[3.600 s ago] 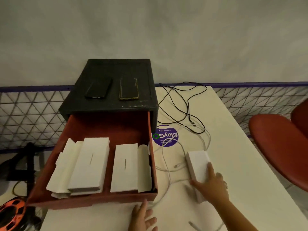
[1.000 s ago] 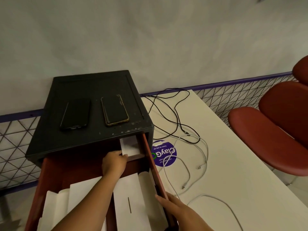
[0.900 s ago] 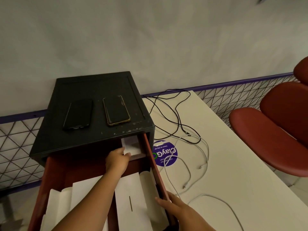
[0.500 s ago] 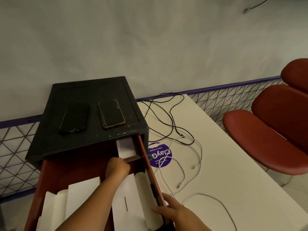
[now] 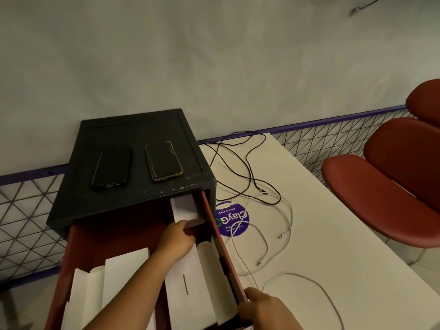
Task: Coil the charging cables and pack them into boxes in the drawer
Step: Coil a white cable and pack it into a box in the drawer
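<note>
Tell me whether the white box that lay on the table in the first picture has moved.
Yes. The white box went left, off the table near the purple sticker, into the drawer's back right corner; the left hand touches it.

The red drawer (image 5: 107,237) stood pulled out. A closed white box (image 5: 184,208) lay in its back right corner, long side running front to back. Nearer the front, two larger white boxes (image 5: 123,270) (image 5: 188,282) lay side by side with their flaps open. On the table to the right, the white charging cables (image 5: 288,225) sprawled in loose uncoiled loops, and the black charging cable (image 5: 248,172) lay tangled farther back.
</note>
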{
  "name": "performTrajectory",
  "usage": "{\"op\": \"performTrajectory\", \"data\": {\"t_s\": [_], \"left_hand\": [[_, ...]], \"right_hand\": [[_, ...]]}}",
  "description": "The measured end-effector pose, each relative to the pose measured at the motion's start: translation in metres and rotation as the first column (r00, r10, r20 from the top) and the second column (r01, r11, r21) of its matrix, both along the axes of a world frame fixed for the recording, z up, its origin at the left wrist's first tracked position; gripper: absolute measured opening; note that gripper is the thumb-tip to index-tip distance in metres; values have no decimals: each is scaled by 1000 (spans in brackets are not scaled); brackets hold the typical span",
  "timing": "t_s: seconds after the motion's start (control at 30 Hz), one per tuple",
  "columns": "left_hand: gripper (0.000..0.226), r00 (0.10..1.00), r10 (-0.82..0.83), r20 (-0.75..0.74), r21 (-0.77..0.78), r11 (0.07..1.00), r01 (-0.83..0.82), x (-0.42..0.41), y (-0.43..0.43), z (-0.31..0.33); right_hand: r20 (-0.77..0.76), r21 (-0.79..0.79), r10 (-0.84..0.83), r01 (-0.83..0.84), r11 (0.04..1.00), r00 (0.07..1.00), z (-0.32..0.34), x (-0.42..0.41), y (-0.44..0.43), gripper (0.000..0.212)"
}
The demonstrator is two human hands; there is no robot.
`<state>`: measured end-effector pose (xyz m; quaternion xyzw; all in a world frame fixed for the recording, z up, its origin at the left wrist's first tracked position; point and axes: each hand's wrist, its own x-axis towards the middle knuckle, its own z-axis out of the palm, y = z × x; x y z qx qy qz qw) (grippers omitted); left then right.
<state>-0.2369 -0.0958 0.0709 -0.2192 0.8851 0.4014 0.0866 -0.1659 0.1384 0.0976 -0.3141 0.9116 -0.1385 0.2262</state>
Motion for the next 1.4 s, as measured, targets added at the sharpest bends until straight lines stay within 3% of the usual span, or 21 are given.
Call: {"op": "performTrajectory", "data": {"t_s": [0.07,0.17,0.37,0.53,0.67,0.73,0.9,1.03,1.13,1.23,1.33,1.4], "left_hand": [[38,999,-24,-44,-29,999,22,7,2,16],[47,992,-70,-102,-39,997,67,23,5,42],[49,980,-187,-72,37,981,190,66,-6,83],[48,970,-231,72,-62,970,236,90,-25,81],[17,983,-181,17,-164,970,182,91,-30,74],[14,983,-182,-24,-232,957,172,87,-29,72],[24,981,-119,-151,-371,927,55,76,-31,62],[28,944,-112,-311,-529,846,-73,78,-30,47],[35,902,-93,-421,-556,813,-175,87,-27,30],[46,884,-61,-464,-502,840,-205,102,-21,11],[40,941,-105,-321,-447,893,-53,116,-15,-7],[31,982,-165,-87,-358,926,124,123,-10,-22]], "right_hand": [[-200,-84,-57,40,996,978,1,-1,-2,38],[-63,-104,-107,100,989,992,13,-7,-8,55],[-66,-119,-88,80,990,994,23,-28,-33,40],[-75,-137,-121,110,984,990,19,-54,-52,36],[-92,-149,-131,116,982,987,15,-68,-61,44],[-90,-165,-140,124,978,986,15,-75,-65,41],[-41,-204,-198,186,961,979,18,-95,-78,34],[36,-200,-215,218,955,976,17,-111,-89,35],[45,-203,-230,234,951,972,18,-124,-98,36],[46,-218,-229,234,948,972,19,-134,-107,35],[7,-243,-283,276,930,959,14,-138,-114,30],[5,-326,-330,314,892,944,7,-133,-116,32]]}}
